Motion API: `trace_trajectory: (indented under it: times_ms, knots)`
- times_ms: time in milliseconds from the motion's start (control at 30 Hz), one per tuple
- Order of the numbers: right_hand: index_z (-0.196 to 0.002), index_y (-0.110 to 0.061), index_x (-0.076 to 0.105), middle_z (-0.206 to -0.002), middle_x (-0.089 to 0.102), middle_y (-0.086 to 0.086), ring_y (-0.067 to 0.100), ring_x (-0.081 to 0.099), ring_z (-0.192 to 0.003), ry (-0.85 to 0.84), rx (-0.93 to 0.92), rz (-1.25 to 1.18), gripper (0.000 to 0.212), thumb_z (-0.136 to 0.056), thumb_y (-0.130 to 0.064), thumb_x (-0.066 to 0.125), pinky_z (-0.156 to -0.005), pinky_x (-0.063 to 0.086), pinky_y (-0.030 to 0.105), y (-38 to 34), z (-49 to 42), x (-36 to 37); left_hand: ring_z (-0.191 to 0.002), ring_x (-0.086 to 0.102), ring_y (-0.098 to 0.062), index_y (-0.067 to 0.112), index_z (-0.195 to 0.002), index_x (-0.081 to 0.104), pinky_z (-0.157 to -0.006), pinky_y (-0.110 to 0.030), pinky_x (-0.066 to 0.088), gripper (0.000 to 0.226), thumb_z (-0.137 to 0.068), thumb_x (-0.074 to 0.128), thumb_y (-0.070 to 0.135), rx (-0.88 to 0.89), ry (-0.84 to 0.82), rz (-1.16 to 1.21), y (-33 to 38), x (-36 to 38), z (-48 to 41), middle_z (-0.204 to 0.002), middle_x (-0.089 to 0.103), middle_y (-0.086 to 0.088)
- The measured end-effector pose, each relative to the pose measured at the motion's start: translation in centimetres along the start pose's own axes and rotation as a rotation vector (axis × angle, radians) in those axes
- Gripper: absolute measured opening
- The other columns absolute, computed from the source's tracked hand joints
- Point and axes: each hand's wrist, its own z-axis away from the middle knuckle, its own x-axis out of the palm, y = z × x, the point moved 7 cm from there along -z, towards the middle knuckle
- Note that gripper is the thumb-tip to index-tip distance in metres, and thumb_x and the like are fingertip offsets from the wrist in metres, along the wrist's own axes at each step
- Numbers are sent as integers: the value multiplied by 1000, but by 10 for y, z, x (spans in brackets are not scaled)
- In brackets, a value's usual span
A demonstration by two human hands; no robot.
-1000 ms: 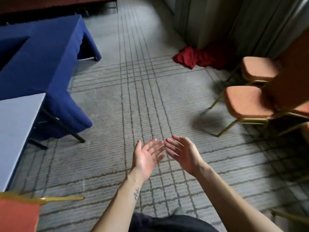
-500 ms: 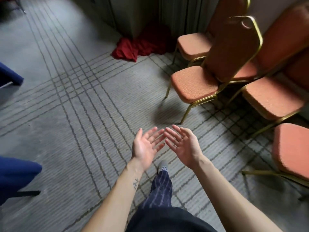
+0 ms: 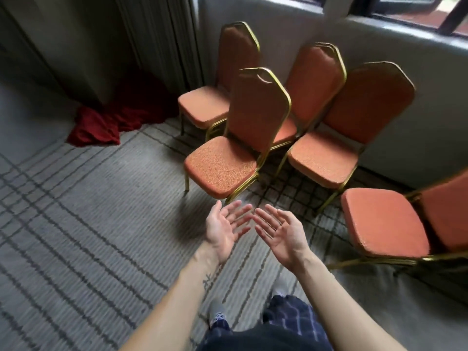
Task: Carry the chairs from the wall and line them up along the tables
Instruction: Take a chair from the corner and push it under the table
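Hands: your left hand [image 3: 222, 231] and right hand [image 3: 281, 234] hover palms up, fingers straight and spread, fingertips nearly meeting. Neither holds anything.
Nearest chair: the nearest chair [image 3: 222, 165] stands just ahead of your fingertips, not touched, seat facing you.
Other chairs: the corner chair [image 3: 202, 107], the back chair [image 3: 314, 72] (its doubled top rim suggests a stack) and the right chair [image 3: 321, 158] crowd close behind it. The side chair [image 3: 382, 221] stands at your right.
Progress: by my reading, this whole cluster waits at the wall [image 3: 417, 97] to be carried. No table is in view, so you cannot tell how many chairs are lined up.
Floor: grey carpet [image 3: 76, 224] with dark grid lines.
Room: a curtain [image 3: 101, 46] hangs at left with a red cloth [image 3: 101, 122] heaped at its foot. A window [image 3: 405, 11] runs above the wall.
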Motion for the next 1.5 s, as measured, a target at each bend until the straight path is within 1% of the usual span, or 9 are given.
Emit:
trace_trajectory:
  times_ms: [133,267,400,533,633,800,1200,1367,1500]
  knots:
    - [-136,-5,57,-124,72,17,29,71,-114,15,-10,-13,40,-102,-24,44,-109,47,42,-43,-44,-6,-122,65,-31,6,-137,55,-104,-45,48,62,-108,25,52,-21,10,-16,6,36,-52,-127,71,-17]
    - [-136,-6,56,-125,72,17,29,71,-114,-12,-7,-22,40,-104,-25,42,-103,51,40,-104,-94,-14,-123,65,-32,6,-136,55,-112,-48,44,62,-108,23,51,5,22,-14,16,87,-105,-127,71,-17]
    - [-137,-8,56,-124,73,14,28,70,-116,-42,-27,1,40,-104,-25,41,-106,50,40,-172,-143,-11,-124,64,-32,8,-135,56,-112,-49,42,61,-108,24,51,44,36,-15,28,136,-162,-126,72,-16]
    - [-138,-9,55,-123,73,13,27,69,-117,-81,-4,82,41,-104,-27,40,-103,51,38,-231,-187,-3,-121,65,-31,8,-129,59,-113,-49,42,54,-108,26,46,99,117,21,38,181,-210,-120,74,-15]
    - [-138,-9,55,-122,74,12,26,71,-114,-74,17,76,41,-105,-27,40,-100,52,37,-261,-213,-7,-118,66,-31,11,-124,60,-108,-46,45,46,-109,29,40,117,212,12,32,207,-230,-118,74,-13]
    - [-141,-8,54,-124,72,14,28,70,-115,-39,81,-30,43,-103,-26,42,-98,52,38,-302,-273,-14,-115,68,-30,9,-129,60,-97,-42,49,46,-109,31,38,121,292,-15,49,221,-283,-120,75,-13]
    - [-137,-8,56,-124,72,15,27,70,-115,-71,-13,180,38,-105,-24,43,-104,50,41,-438,-417,79,-113,70,-24,11,-129,61,-91,-38,52,44,-108,32,36,116,190,10,169,298,-479,-116,76,-8]
    - [-137,-9,57,-123,73,13,26,67,-121,-86,-45,216,38,-104,-24,44,-110,47,41,-475,-468,111,-116,70,-20,12,-128,63,-102,-40,50,43,-108,32,35,131,187,-28,217,329,-522,-118,76,-5]
    - [-132,-10,60,-122,74,9,21,62,-126,-117,-35,299,35,-104,-24,45,-114,43,40,-497,-514,127,-118,68,-18,12,-130,64,-106,-41,48,43,-106,36,34,165,261,-37,234,338,-558,-118,76,-2]
